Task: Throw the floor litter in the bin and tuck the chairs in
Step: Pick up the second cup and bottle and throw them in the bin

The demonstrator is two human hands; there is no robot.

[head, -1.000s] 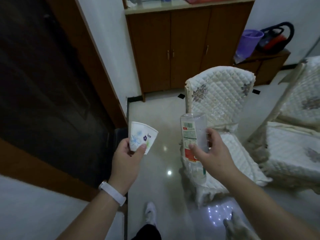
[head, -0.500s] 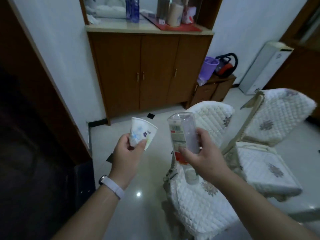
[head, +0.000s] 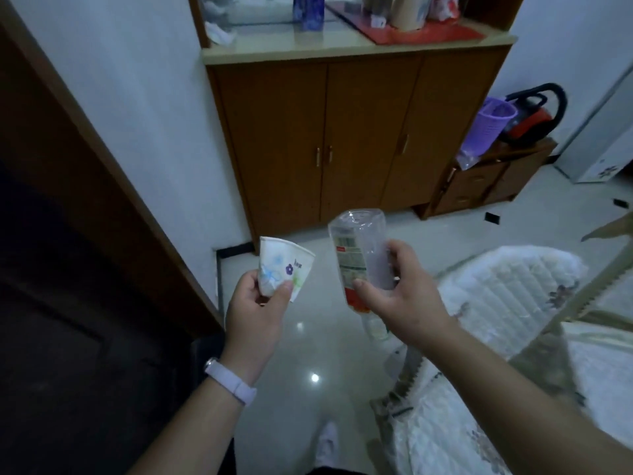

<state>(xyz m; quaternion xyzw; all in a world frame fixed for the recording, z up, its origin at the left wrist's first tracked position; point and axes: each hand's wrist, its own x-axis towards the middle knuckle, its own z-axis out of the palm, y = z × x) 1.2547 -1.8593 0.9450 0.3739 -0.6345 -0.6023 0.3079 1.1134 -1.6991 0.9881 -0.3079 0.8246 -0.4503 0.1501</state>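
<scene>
Glossy floor (head: 301, 351), quilted chair (head: 507, 293), wooden cabinet (head: 342, 138)

A pale lilac wristband (head: 230, 380) with an oval face is on the left wrist. The forearms (head: 507, 395) are bare. One white shoe (head: 326, 443), dark trousers (head: 325, 471).

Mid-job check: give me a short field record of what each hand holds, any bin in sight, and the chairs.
left hand: grips crumpled white floral paper cup
right hand: grips clear plastic bottle with red-and-white label, base upward
possible bin: purple plastic basket on low brown side cabinet, far right
chair: white quilted-cover chair, lower right of view
litter status: both pieces in hand, not binned
</scene>
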